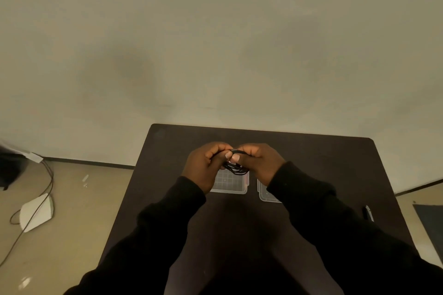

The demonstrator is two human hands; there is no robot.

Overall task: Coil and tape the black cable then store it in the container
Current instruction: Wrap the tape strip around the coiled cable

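With the thin black cable (236, 167) pinched in each hand's grip, left hand (205, 165) and right hand (260, 163), the loops should be kept bunched tightly while tape is applied above the dark bench (311, 163).

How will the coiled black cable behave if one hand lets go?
Probably floppy: the black cable droops in thin loops below both hands. The loops look loose, so they would likely spring apart untaped. Likely light, since the fingers pinch it easily.

Two arms in black sleeves reach forward from the bottom edge and angle inward, bringing the left hand (205, 165) and right hand (260, 161) together at centre, fingers curled and thumbs nearly touching, both pinching a small bundle held between them.
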